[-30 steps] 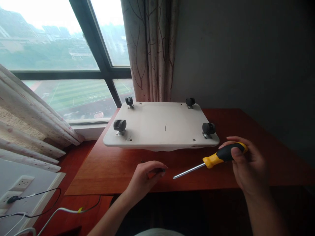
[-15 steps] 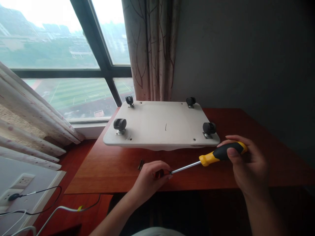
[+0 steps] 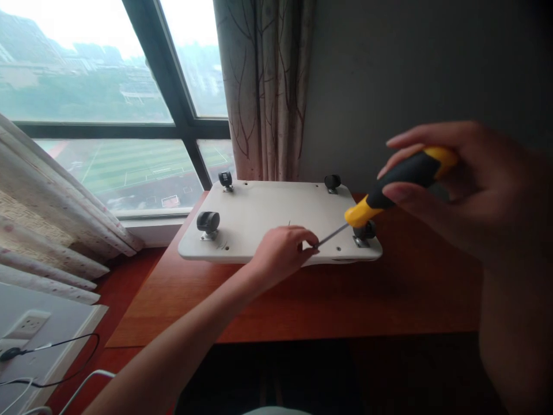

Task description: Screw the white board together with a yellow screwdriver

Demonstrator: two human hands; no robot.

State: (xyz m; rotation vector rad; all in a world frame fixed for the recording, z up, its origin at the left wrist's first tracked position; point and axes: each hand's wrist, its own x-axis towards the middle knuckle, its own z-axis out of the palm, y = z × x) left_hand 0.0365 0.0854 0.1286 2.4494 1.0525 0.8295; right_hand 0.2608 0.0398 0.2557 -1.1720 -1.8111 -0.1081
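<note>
The person's right hand (image 3: 470, 190) is raised close to the camera, above the right side of the reddish-brown wooden desk (image 3: 345, 300). Its fingers and thumb are wrapped around the grip of a black-and-yellow-handled screwdriver (image 3: 401, 178). The tool slopes down to the left, and its thin steel shaft (image 3: 330, 236) ends at the fingertips of the left hand (image 3: 283, 253).

That left hand lies over the near edge of a flat white rectangular board (image 3: 268, 213), curled nearly closed, with thumb and forefinger pinched together right at the tip of the shaft. From here I cannot tell whether anything small sits between them.

The board rests on the desk towards the back, just in front of the wall. It has four small black caster wheels pointing up, one near each corner: near left (image 3: 208, 222), far left (image 3: 224, 177), far right (image 3: 332, 181) and near right (image 3: 364, 231). The near-right one is partly hidden behind the screwdriver's yellow collar.

Behind the board hangs a beige curtain with a dark branch pattern (image 3: 263, 86), beside a large dark-framed window (image 3: 181, 115). Low on the left, a white wall socket (image 3: 26, 325) has thin cables (image 3: 64, 357) trailing near it.
</note>
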